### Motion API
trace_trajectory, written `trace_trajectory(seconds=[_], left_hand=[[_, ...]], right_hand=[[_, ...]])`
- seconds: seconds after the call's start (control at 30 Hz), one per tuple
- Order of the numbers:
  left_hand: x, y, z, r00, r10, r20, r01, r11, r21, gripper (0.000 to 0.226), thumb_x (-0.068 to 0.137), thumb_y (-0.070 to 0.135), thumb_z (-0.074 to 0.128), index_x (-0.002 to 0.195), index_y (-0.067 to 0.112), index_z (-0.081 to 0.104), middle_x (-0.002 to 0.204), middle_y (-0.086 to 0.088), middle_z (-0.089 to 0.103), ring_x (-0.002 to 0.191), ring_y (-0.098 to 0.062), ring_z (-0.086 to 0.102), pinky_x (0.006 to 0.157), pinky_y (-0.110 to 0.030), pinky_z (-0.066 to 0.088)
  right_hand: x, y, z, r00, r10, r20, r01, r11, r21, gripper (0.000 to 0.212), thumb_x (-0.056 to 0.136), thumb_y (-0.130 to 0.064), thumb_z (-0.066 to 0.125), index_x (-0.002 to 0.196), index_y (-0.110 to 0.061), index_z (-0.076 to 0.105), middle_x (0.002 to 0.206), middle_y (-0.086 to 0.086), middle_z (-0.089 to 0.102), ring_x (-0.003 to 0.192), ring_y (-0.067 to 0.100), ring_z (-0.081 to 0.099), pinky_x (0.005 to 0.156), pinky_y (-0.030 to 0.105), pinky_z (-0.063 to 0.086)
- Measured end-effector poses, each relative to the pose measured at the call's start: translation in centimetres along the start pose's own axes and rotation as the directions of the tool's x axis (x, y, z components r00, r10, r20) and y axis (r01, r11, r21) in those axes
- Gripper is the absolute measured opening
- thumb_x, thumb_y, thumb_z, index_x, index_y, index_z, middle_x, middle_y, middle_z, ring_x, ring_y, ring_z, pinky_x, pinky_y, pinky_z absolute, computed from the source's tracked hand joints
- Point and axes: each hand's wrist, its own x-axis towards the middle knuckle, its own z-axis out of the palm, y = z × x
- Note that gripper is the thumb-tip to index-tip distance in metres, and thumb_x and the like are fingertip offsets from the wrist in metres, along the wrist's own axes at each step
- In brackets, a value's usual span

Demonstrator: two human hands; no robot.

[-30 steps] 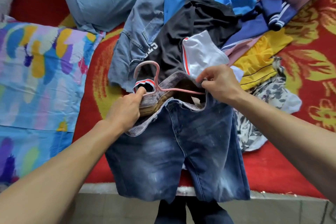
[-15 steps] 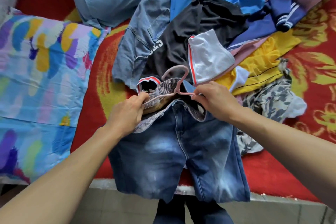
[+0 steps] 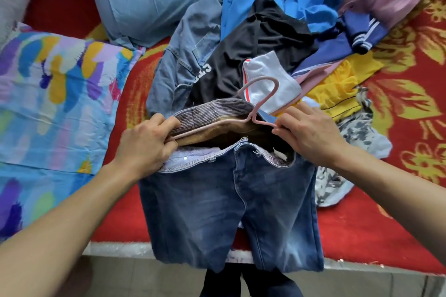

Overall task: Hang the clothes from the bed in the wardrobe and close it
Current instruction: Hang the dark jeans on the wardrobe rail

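I note hanger (image 3: 212, 128) lying crosswise in jeans (image 3: 217, 200) waistband, hook pointing away, left hand (image 3: 144, 144) gripping one end, right hand (image 3: 306, 132) pinching the other.

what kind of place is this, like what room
Most likely a bedroom: a bed covered by a red floral blanket, a blue pillow and a multicoloured pillow, and a pile of clothes with jeans and a pink hanger.
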Motion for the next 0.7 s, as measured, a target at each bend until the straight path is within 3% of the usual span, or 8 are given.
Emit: trace_trajectory(seconds=[0.13, 0.2, 0.3, 0.4, 0.5, 0.53, 0.6, 0.7], left_hand=[[0.7, 1.1, -5.9, 0.995, -0.096, 0.004, 0.096, 0.986, -0.139, 0.035, 0.067, 0.035, 0.058, 0.101, 0.033, 0.064, 0.086, 0.001, 0.066, 0.083, -0.032, 0.062, 0.069, -0.037, 0.047], [1.2, 1.9, -9.9, 0.993, -0.116, 0.008, 0.112, 0.933, -0.342, 0.031, 0.061, 0.021, 0.064, 0.089, 0.034, 0.066, 0.069, -0.001, 0.063, 0.067, -0.025, 0.058, 0.061, -0.032, 0.046], [1.7, 3.0, -16.0, 0.997, -0.077, -0.027, 0.055, 0.879, -0.473, 0.038, 0.053, 0.018, 0.058, 0.087, 0.033, 0.067, 0.066, -0.004, 0.062, 0.060, -0.016, 0.051, 0.055, -0.019, 0.038], [1.0, 3.4, -21.7, 0.998, -0.032, -0.059, -0.005, 0.844, -0.536, 0.043, 0.059, 0.020, 0.065, 0.095, 0.042, 0.064, 0.082, -0.005, 0.068, 0.070, -0.012, 0.058, 0.065, -0.019, 0.043], [-0.5, 2.4, -26.5, 0.986, -0.135, -0.097, 0.010, 0.630, -0.776, 0.053, 0.074, 0.041, 0.074, 0.119, 0.055, 0.050, 0.091, -0.012, 0.066, 0.083, -0.011, 0.060, 0.082, -0.027, 0.045], [-1.0, 1.9, -27.3, 0.970, -0.218, -0.106, 0.033, 0.551, -0.834, 0.043, 0.082, 0.049, 0.064, 0.121, 0.052, 0.047, 0.091, -0.016, 0.065, 0.087, -0.017, 0.059, 0.083, -0.034, 0.044], [-2.4, 1.2, -28.1, 0.931, -0.359, -0.073, 0.127, 0.505, -0.854, 0.030, 0.096, 0.052, 0.040, 0.120, 0.038, 0.053, 0.094, -0.012, 0.064, 0.096, -0.024, 0.057, 0.086, -0.036, 0.042], [-5.7, 2.2, -28.3, 0.852, -0.507, -0.134, 0.248, 0.614, -0.749, 0.056, 0.091, 0.060, 0.035, 0.101, 0.015, 0.067, 0.105, -0.018, 0.065, 0.102, -0.035, 0.058, 0.093, -0.045, 0.043]], right_hand=[[0.5, -0.9, -4.9, 1.000, 0.025, -0.017, -0.022, 0.987, 0.159, 0.028, 0.095, -0.041, 0.048, 0.087, -0.018, 0.063, 0.111, -0.002, 0.064, 0.103, 0.025, 0.056, 0.081, 0.041, 0.044], [1.2, -1.8, -8.3, 0.997, 0.078, -0.030, -0.062, 0.933, 0.355, 0.025, 0.094, -0.038, 0.050, 0.086, -0.017, 0.062, 0.097, -0.006, 0.066, 0.092, 0.020, 0.060, 0.078, 0.039, 0.046], [2.6, -3.2, -13.5, 0.976, 0.209, 0.067, -0.197, 0.706, 0.680, 0.011, 0.092, -0.026, 0.057, 0.085, -0.018, 0.060, 0.065, -0.009, 0.060, 0.061, 0.014, 0.054, 0.059, 0.033, 0.042], [3.9, -4.9, -18.8, 0.979, 0.172, 0.107, -0.180, 0.487, 0.855, 0.015, 0.093, -0.021, 0.063, 0.081, -0.011, 0.063, 0.054, 0.003, 0.040, 0.052, 0.017, 0.032, 0.049, 0.030, 0.025], [4.6, -7.0, -23.9, 0.985, 0.166, 0.049, -0.112, 0.398, 0.910, 0.020, 0.087, -0.028, 0.066, 0.076, -0.011, 0.071, 0.051, -0.001, 0.039, 0.047, 0.011, 0.034, 0.047, 0.024, 0.033], [4.7, -7.7, -25.4, 0.986, 0.167, 0.032, -0.096, 0.394, 0.914, 0.019, 0.087, -0.029, 0.066, 0.076, -0.014, 0.073, 0.049, -0.004, 0.041, 0.046, 0.009, 0.037, 0.046, 0.021, 0.036], [4.7, -9.0, -28.3, 0.990, 0.139, 0.003, -0.060, 0.409, 0.911, 0.018, 0.090, -0.025, 0.067, 0.076, -0.015, 0.075, 0.049, -0.006, 0.046, 0.047, 0.010, 0.043, 0.047, 0.019, 0.038], [4.3, -10.6, -32.1, 0.997, 0.072, -0.022, -0.010, 0.421, 0.907, 0.019, 0.091, -0.024, 0.065, 0.077, -0.014, 0.074, 0.050, -0.002, 0.048, 0.049, 0.018, 0.046, 0.049, 0.025, 0.037]])
